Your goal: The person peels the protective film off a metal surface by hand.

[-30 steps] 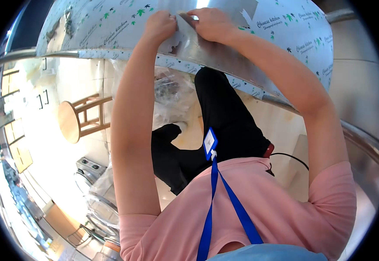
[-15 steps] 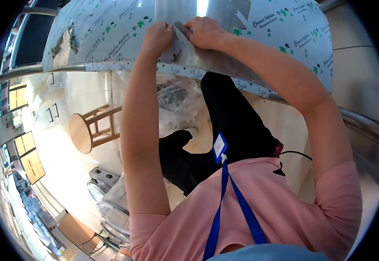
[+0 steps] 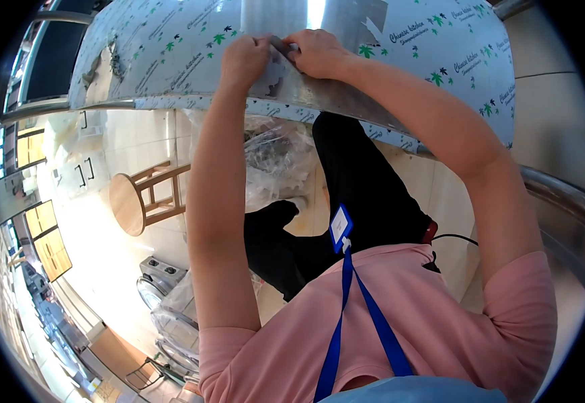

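A metal surface (image 3: 406,70) covered with printed "Chinese kitchen" protective film spans the top of the view, with a bare shiny strip in its middle. Over that strip, my left hand (image 3: 246,60) is closed, its fingertips pinching the left end of a small grey strip (image 3: 282,48). My right hand (image 3: 316,54) is closed on the right side of the same strip, close beside the left. The strip runs slanting between the two hands and is partly hidden by the fingers. Torn film edges show near the strip.
Clear plastic wrapping (image 3: 275,158) lies on the floor under the surface's edge. A round wooden stool (image 3: 128,205) is on its side in view at the left. Metal rails (image 3: 554,191) run along the surface's edge. Wheeled equipment (image 3: 171,295) wrapped in plastic is at lower left.
Since a second ago, the view has shifted, so the stool and floor items appear further right and lower. Both hands still grip the strip, with the right fingers slightly changed.
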A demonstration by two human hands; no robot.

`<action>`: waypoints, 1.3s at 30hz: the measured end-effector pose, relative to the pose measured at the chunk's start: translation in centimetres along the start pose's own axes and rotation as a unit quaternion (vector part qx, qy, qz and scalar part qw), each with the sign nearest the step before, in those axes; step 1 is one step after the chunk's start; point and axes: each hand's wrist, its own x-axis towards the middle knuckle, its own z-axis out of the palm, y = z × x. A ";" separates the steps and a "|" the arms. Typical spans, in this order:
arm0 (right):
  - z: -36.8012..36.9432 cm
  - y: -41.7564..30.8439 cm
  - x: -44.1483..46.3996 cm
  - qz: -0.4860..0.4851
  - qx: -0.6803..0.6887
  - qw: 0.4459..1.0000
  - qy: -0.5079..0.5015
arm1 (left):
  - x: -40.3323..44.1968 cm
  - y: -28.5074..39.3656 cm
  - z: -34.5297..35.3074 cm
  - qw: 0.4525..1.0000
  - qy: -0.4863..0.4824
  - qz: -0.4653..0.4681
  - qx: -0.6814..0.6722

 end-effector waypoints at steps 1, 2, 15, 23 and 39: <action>0.1 0.1 0.0 0.000 -0.005 1.000 0.008 | 0.1 0.0 0.2 0.999 -0.005 0.013 0.030; 0.3 0.2 0.0 -0.001 -0.009 1.000 0.015 | 0.4 -0.2 0.5 0.998 -0.011 0.023 0.061; 0.1 -0.4 0.1 -0.033 -0.042 0.999 -0.007 | 0.1 -2.7 1.2 0.997 0.032 0.061 -0.028; 1.8 1.5 1.2 -0.066 -0.059 0.996 0.018 | -3.9 -4.2 -0.6 0.939 0.048 -0.058 -0.336; 2.0 3.2 2.0 -0.097 0.069 0.990 0.076 | -14.1 -20.0 0.6 0.968 0.216 -0.116 0.060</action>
